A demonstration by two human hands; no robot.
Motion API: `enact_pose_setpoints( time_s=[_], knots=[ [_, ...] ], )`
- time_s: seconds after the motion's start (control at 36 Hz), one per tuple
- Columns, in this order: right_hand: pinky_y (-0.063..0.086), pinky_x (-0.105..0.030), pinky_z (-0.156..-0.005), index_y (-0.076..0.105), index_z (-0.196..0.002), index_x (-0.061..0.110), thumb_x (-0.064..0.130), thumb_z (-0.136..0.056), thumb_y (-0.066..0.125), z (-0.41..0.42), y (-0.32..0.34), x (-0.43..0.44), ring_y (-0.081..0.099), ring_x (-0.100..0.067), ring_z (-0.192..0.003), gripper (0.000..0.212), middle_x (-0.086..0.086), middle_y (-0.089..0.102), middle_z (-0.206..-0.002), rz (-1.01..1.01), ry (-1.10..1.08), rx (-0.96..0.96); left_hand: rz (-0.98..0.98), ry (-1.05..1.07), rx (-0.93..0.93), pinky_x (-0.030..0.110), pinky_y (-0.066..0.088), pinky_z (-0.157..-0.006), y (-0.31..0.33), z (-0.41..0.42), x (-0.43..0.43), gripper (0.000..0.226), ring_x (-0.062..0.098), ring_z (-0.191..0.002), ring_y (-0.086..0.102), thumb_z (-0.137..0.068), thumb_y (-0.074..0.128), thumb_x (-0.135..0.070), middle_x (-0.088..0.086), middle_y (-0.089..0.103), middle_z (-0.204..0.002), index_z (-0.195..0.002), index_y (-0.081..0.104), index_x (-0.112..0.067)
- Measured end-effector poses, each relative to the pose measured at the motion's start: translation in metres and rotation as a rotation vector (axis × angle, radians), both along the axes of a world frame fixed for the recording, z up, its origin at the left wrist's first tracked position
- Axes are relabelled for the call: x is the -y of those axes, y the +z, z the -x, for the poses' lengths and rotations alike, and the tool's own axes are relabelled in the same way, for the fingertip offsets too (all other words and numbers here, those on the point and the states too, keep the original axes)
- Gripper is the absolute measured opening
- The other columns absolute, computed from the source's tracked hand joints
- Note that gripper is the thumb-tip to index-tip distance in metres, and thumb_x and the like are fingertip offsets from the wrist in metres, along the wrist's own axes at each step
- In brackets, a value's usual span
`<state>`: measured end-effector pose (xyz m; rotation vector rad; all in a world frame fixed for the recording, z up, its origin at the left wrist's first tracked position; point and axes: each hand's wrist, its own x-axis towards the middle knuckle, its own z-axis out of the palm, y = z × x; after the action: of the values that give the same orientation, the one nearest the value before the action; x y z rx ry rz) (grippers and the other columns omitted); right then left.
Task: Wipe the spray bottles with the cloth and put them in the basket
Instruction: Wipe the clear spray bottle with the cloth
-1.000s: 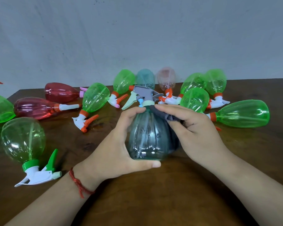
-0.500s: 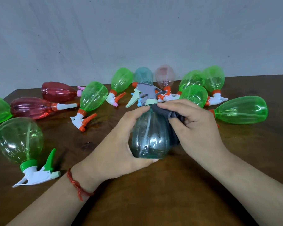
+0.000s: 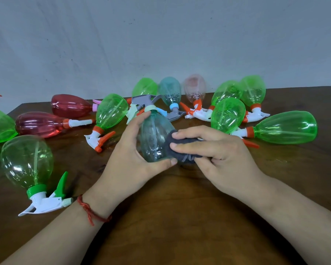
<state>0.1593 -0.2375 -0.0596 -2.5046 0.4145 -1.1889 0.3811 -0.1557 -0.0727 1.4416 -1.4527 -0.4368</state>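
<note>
A teal see-through spray bottle point(image 3: 153, 137) with a grey trigger head stands at the table's middle. My left hand point(image 3: 131, 161) grips its body from the left, thumb under its base. A dark grey cloth point(image 3: 177, 148) lies against the bottle's lower right side. My right hand point(image 3: 216, 155) holds the cloth bunched in its fingers and presses it to the bottle. No basket is in view.
Several green, red, teal and pink spray bottles lie on the brown wooden table point(image 3: 170, 217): a green one point(image 3: 27, 163) at the near left, two red ones point(image 3: 40, 124) behind it, a large green one point(image 3: 287, 127) at the right. A grey wall stands behind.
My right hand has slid the cloth from the bottle's neck down to its lower right side. The bottle has tipped slightly to the left in my left hand.
</note>
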Motion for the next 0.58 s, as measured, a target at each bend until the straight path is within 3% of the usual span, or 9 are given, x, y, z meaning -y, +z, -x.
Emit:
enact_pose_setpoints(
  time_s=[0.08, 0.28, 0.44, 0.58],
  knots=[
    [0.056, -0.041, -0.100, 0.081, -0.119, 0.019, -0.011, -0.090, 0.066, 0.000, -0.001, 0.001, 0.067, -0.019, -0.124, 0.044, 0.002, 0.070, -0.134, 0.075, 0.017, -0.053, -0.004, 0.004, -0.042, 0.050, 0.053, -0.112, 0.001, 0.000, 0.001, 0.112, 0.025, -0.136, 0.063, -0.065, 0.102, -0.047, -0.004, 0.057, -0.153, -0.157, 0.040, -0.039],
    [0.053, -0.037, -0.104, 0.078, -0.127, 0.020, -0.012, -0.091, 0.062, 0.000, 0.000, 0.001, 0.063, -0.019, -0.128, 0.050, 0.002, 0.066, -0.139, 0.142, 0.001, -0.086, 0.008, -0.013, -0.049, 0.048, 0.055, -0.110, 0.004, 0.001, -0.001, 0.111, 0.024, -0.137, 0.063, -0.067, 0.102, -0.043, -0.003, 0.056, -0.154, -0.158, 0.039, -0.037],
    [0.046, -0.024, -0.112, 0.076, -0.129, 0.018, -0.023, -0.085, 0.055, -0.001, 0.000, 0.001, 0.058, -0.009, -0.134, 0.063, 0.008, 0.066, -0.139, -0.121, -0.026, 0.045, 0.003, -0.105, -0.041, 0.049, 0.053, -0.113, 0.005, 0.005, -0.006, 0.110, 0.025, -0.142, 0.058, -0.071, 0.103, -0.028, -0.005, 0.052, -0.157, -0.160, 0.038, -0.034],
    [0.043, -0.021, -0.114, 0.074, -0.130, 0.019, -0.015, -0.098, 0.057, -0.001, 0.002, 0.008, 0.059, -0.007, -0.135, 0.050, 0.010, 0.068, -0.137, -0.321, -0.015, 0.103, -0.017, -0.164, -0.005, 0.047, 0.051, -0.115, 0.004, 0.011, -0.007, 0.109, 0.025, -0.146, 0.054, -0.072, 0.102, -0.027, -0.004, 0.048, -0.159, -0.160, 0.038, -0.032]
  ],
)
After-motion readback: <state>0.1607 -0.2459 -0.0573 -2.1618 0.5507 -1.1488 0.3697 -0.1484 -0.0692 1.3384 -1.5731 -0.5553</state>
